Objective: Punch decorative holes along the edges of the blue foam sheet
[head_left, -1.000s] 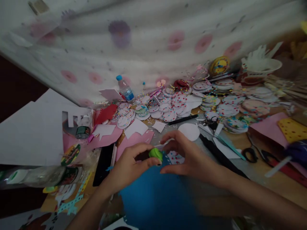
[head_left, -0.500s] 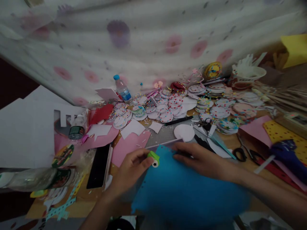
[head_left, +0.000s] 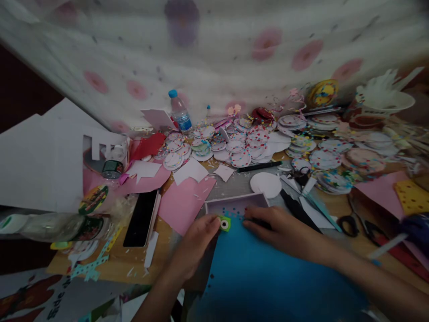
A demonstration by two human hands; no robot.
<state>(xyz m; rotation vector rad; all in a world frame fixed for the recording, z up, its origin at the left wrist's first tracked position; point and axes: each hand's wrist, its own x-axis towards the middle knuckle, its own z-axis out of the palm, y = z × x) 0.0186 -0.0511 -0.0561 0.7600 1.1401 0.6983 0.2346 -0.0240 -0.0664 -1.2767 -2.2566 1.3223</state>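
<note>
Your left hand (head_left: 194, 246) is pinching the little green punch (head_left: 224, 223) at the top edge of the blue sheet (head_left: 268, 277), near the table's front edge. Your right hand (head_left: 284, 230) lies flat with fingers spread, pressing the sheet just beside the punch, over a shallow box (head_left: 234, 203).

Small green punch (head_left: 225, 222) at blue sheet's (head_left: 264, 277) top edge

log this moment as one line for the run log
left hand: grips green paper punch at blue sheet edge | right hand: flat on blue sheet | shallow tray behind | black phone left
</note>
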